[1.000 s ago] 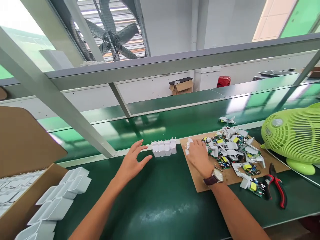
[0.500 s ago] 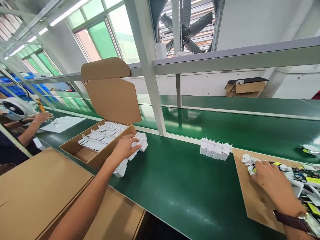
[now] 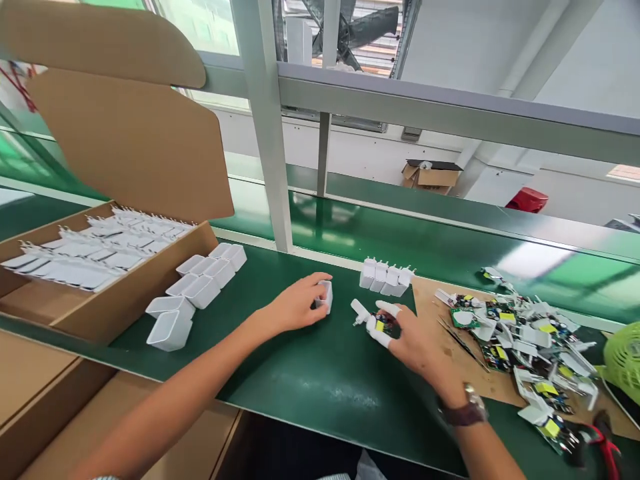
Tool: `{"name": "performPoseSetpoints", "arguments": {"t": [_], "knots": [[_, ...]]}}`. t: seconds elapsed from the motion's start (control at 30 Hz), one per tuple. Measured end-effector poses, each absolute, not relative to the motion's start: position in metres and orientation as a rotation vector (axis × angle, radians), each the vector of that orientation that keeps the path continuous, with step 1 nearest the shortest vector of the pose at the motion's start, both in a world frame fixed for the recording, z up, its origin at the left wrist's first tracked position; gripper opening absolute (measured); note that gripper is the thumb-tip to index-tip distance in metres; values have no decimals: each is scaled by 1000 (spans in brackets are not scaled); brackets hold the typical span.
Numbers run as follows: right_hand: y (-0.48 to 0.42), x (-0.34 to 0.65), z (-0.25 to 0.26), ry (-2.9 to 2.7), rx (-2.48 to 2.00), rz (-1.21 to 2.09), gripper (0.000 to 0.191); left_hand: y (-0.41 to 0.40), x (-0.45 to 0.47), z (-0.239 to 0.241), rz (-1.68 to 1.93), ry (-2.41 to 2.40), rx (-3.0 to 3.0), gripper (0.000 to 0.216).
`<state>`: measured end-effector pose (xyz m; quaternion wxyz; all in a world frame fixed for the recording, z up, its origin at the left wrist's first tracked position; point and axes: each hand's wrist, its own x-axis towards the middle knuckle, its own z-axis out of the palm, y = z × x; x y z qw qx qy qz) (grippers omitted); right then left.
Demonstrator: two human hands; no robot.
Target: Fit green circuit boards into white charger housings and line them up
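My left hand (image 3: 297,305) is closed around a small white plastic case (image 3: 327,297) above the green bench. Opposite it, my right hand (image 3: 414,337), with white covers on thumb and a finger, pinches a circuit board (image 3: 383,323) with a yellow-wrapped part and a white piece sticking out to the left. The two held things are a short gap apart. Behind my right hand stands a short row of white cases with prongs (image 3: 386,277). Left of my left hand, several open white cases (image 3: 200,283) stand in a slanted row.
An open cardboard box (image 3: 135,297) at the left holds rows of white pieces. On a brown board (image 3: 427,300) at the right lie heaped circuit boards (image 3: 530,340) and tweezers (image 3: 463,343). Red-handled pliers (image 3: 603,443) and a green fan (image 3: 623,363) are at the far right.
My left hand has moved right from the row of cases, bringing one case with it. My right hand has come left from the heap with a circuit board. The view has turned right and down.
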<state>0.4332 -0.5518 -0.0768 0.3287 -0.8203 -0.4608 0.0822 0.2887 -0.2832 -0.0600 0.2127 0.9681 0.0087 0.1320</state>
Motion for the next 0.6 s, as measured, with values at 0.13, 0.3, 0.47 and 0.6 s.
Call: {"name": "performPoseSetpoints", "arguments": {"t": [0.13,0.3,0.47,0.6], "knots": [[-542,435,-97,-1174,-2202,208,45,-307,306,-84,351,-99,2644,5],[-555,444,-97,-1587,-2191,-47,64,-301,297,-107,358,-103,2430,5],[-545,439,-92,-1781,-2205,198,84,-297,293,-108,333,-134,2375,20],[-541,447,-85,-1717,-2295,360,79,-297,290,-106,253,-19,2344,63]]}}
